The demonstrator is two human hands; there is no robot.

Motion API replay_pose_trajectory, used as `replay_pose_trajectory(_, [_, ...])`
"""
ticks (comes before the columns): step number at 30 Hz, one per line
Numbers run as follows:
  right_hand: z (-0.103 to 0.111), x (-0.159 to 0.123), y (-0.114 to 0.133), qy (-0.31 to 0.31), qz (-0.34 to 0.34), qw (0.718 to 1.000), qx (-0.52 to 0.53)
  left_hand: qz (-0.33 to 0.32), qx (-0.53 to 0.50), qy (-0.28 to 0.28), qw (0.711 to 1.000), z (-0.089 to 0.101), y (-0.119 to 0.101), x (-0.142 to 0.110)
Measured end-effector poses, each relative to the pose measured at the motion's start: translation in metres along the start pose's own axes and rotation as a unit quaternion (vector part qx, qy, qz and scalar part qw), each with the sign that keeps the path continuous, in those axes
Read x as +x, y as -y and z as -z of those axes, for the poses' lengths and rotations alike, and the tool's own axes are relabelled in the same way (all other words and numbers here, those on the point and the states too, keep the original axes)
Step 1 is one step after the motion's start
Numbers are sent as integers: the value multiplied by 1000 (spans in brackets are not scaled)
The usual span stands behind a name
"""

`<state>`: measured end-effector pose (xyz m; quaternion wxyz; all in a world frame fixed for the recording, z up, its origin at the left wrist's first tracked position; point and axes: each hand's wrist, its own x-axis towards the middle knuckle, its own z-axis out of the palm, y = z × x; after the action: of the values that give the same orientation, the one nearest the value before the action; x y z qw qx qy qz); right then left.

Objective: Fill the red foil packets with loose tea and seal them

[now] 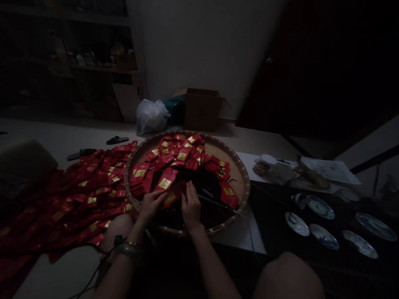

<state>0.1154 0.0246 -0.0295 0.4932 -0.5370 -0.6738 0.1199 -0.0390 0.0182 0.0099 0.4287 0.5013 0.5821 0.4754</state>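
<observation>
Red sachet (172, 194) with gold label: held at its lower end by the closed grip of the left hand (152, 206), fingers curled around the edge. Right hand (190, 207): fingers extended, tips at or just beside the sachet's upper edge. Grip state of this hand cannot be determined from this view.

Black corded wand (216, 203): lies just right of the right hand and extends toward the rim. Gold bracelet (131, 243) and green bangle (127, 249): worn on the left wrist.

Both hands are positioned above a round woven bamboo tray (246, 183), over a dark heap (202, 181) too shaded to identify. Further red sachets (172, 155) cover the tray's far half.

Left of the tray, a wide spread of red sachets (73, 201) lies on the pale counter (86, 139). Beyond the tray stand a cardboard box (201, 109) and a white plastic bag (151, 116). To the right, blue-and-white plates (324, 237) rest on a dark surface (276, 225).
</observation>
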Motion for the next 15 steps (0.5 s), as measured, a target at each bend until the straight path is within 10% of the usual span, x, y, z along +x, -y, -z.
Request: replay_pose_trajectory(15, [37,21,12,28,-51,997,49,-22,34,61,997,1,-9,-2])
